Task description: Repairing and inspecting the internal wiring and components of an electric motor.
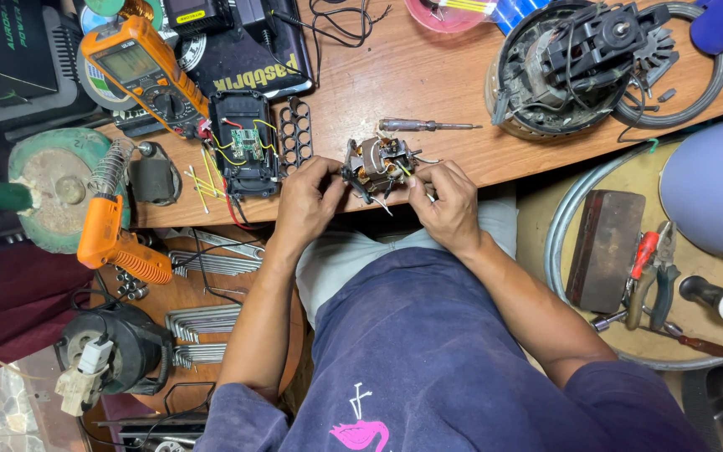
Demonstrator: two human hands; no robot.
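Working at the near edge of the wooden bench [428,79]: small motor [376,163] with copper windings sits right between both hands, just over the bench edge, above the lap.

Largest item up top right is a bigger round motor assembly [575,63] with a black bracket, well apart from the hands. Orange multimeter [146,74] lies far left, tilted. Open black battery pack [244,144] with a green circuit board lies just left of the left hand. Orange soldering gun [110,234] hangs off the left bench edge. Screwdriver [428,125] lies on the bench just beyond the small motor, not touching it.

Left hand [307,201]: fingers closed on the small motor's left side. Right hand [445,201]: fingertips pinched at its right side, by the thin wires; exact contact point too small to tell.
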